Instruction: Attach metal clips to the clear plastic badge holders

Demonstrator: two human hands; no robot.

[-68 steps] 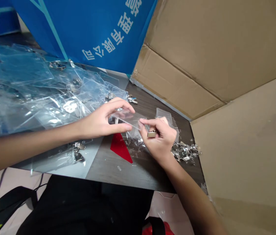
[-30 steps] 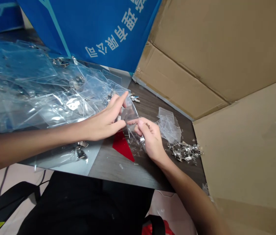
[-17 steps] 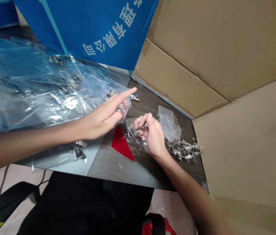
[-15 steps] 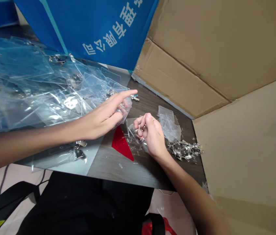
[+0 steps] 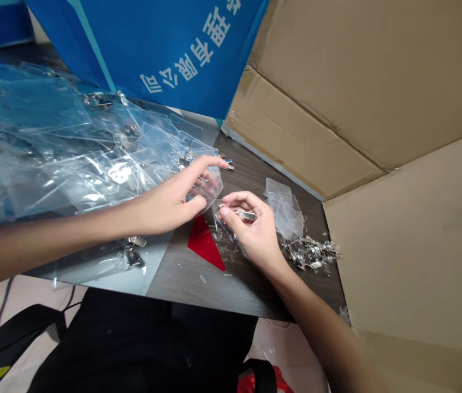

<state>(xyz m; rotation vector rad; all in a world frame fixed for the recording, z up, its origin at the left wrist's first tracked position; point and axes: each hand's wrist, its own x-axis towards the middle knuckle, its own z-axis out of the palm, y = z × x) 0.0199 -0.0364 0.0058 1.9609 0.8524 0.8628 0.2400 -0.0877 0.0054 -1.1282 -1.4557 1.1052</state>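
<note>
1. Over the dark tabletop (image 5: 182, 281), our right hand (image 5: 255, 232) pinches a metal clip (image 5: 246, 215) between thumb and curled fingers.
2. Our left hand (image 5: 171, 194) is partly closed, gripping a clear plastic sleeve (image 5: 211, 183) at the edge of a big heap of clear sleeves (image 5: 51, 142).
3. Just below, between our hands, lies a red triangle (image 5: 203, 245).
4. Right of our right hand sit a small stack of sleeves (image 5: 284, 215) and a pile of metal clips (image 5: 308, 254).
5. Farther out stand cardboard flaps (image 5: 398, 256) and a blue board (image 5: 153, 54).
</note>
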